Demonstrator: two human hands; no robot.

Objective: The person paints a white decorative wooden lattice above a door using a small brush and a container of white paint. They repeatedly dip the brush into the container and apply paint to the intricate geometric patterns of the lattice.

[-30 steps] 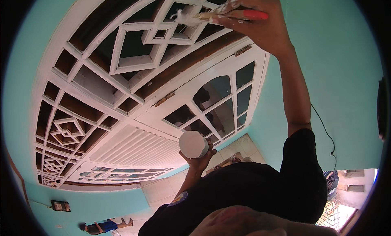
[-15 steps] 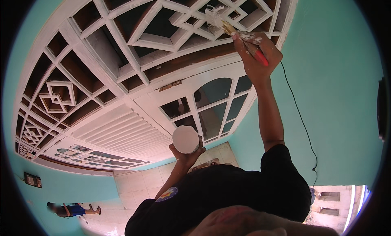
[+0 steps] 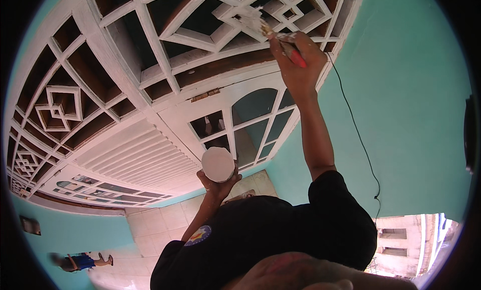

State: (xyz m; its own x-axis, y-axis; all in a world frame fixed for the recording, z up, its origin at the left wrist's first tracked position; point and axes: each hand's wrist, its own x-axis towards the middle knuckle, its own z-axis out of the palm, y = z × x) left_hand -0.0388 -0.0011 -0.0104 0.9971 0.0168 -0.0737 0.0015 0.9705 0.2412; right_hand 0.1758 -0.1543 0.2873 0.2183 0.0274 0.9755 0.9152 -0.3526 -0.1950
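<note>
**Brush (image 3: 256, 23) raised to the white lattice (image 3: 193, 41), container (image 3: 218, 165) held below**

Nearest to us, a black shirt (image 3: 260, 235) fills the lower middle of the frame, with a round patch (image 3: 199, 236) on its left sleeve. Just above the shirt, near the centre, we see our left hand (image 3: 217, 189) curled partway around the container, gripping it from below; its round top face is pale white all across. Higher up, right of top centre, our right hand (image 3: 304, 64) is closed in a pinch on the brush, its fingers smeared with white. The red handle slants down to the right inside the grip, and the splayed, white-coated bristles point up and left, over the small diamonds of the lattice. We cannot tell whether they touch it.

The lattice spans the top of the frame and curves down the left edge, with dark gaps between its bars. Below it we see a brown hinge (image 3: 205, 95), a glazed panel (image 3: 225, 107) near the centre and a ribbed panel (image 3: 143, 157) to its left. On the right, a dark cable (image 3: 356, 122) hangs down the turquoise wall (image 3: 411, 114).

Farther off, pale floor tiles (image 3: 160, 225) show at lower left, near another person (image 3: 82, 262) in blue shorts. A pale building (image 3: 408, 235) shows at lower right.
</note>
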